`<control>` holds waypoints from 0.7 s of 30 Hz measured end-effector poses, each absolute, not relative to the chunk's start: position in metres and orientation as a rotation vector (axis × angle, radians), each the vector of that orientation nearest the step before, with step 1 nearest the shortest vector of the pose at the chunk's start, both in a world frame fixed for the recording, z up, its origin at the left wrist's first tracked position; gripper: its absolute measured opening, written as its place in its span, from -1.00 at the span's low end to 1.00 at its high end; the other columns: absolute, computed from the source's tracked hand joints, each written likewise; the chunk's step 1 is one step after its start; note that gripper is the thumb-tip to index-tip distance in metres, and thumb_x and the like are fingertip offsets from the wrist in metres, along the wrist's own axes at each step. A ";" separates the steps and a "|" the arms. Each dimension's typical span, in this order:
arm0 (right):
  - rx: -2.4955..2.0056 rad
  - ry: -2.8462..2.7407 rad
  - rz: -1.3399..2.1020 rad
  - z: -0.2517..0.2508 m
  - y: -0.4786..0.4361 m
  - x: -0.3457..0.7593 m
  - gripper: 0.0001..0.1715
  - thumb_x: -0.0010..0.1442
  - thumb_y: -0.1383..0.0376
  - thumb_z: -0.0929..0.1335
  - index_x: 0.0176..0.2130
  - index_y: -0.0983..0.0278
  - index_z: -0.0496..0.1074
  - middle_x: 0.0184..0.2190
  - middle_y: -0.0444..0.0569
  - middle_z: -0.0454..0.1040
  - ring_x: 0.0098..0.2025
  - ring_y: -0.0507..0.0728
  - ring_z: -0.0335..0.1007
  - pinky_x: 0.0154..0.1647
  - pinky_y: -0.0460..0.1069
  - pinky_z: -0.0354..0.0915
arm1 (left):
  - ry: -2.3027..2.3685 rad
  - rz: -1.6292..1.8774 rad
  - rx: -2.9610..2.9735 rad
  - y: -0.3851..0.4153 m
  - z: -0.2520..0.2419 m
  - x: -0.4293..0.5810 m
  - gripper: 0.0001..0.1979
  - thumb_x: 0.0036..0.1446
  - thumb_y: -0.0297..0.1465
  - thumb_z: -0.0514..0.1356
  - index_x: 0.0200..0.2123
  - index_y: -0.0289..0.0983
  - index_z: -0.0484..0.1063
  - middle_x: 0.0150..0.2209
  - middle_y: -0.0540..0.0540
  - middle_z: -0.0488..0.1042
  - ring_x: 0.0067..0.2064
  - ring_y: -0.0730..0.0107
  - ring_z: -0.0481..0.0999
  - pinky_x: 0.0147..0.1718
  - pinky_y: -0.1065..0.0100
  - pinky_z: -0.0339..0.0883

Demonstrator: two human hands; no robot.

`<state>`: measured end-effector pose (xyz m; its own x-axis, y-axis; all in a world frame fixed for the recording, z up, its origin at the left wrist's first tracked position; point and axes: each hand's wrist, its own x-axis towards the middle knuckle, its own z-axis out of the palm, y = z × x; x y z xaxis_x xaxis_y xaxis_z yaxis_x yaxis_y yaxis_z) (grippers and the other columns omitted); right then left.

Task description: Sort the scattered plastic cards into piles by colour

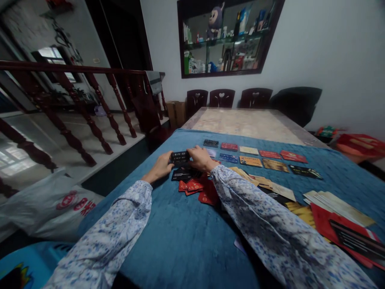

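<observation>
A black card (180, 158) with pale lettering is held by its two ends, low over the blue cloth (180, 233). My left hand (161, 166) pinches its left end, and my right hand (199, 159) grips the right end. Just below it lie more black cards (181, 174). Nearer to me are several red cards (192, 185), partly hidden by my right sleeve. Beyond my right hand, cards lie in two rows, among them a black one (211, 143), a red one (229, 146), a blue one (228, 157) and an orange one (250, 161).
Right of my right arm lie pale cards (337, 206) and a red-and-black pile (355, 237). The bare tabletop (240, 120) continues behind the cloth, with dark chairs (221, 98) at its far end. At left are a wooden railing (90, 116), plastic bags (66, 202) and a blue stool (36, 265).
</observation>
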<state>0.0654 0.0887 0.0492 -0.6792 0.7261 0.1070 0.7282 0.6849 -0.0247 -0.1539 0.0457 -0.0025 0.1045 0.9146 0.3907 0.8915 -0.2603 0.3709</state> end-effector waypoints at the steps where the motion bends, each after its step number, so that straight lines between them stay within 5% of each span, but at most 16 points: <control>1: -1.209 -2.793 -0.028 0.050 0.090 0.068 -0.62 0.30 0.26 0.37 0.10 0.29 0.44 0.13 0.19 0.55 0.18 0.35 0.31 0.04 0.14 0.28 | 1.866 0.840 2.313 0.049 0.000 -0.153 -0.63 0.01 -0.52 0.23 -0.05 -0.27 0.48 -0.21 -0.13 0.57 -0.20 0.18 0.53 -0.10 0.17 0.46; 5: -1.209 -2.810 -0.018 0.051 0.097 0.076 -0.64 0.30 0.18 0.39 0.05 0.27 0.49 0.09 0.16 0.58 0.17 0.34 0.33 0.02 0.13 0.29 | 1.786 0.779 2.360 0.064 0.007 -0.155 -0.70 -0.06 -0.49 0.29 -0.17 -0.23 0.52 -0.24 -0.13 0.57 -0.21 0.14 0.53 -0.14 0.17 0.47; 21: -1.246 -2.817 -0.017 0.048 0.133 0.110 -0.60 0.29 0.05 0.42 -0.01 0.24 0.57 0.04 0.15 0.58 0.18 0.32 0.38 -0.02 0.08 0.38 | 1.674 0.613 2.379 0.119 0.020 -0.137 -0.62 -0.14 -0.45 0.36 -0.15 -0.23 0.58 -0.21 -0.09 0.51 -0.20 0.19 0.51 -0.10 0.24 0.46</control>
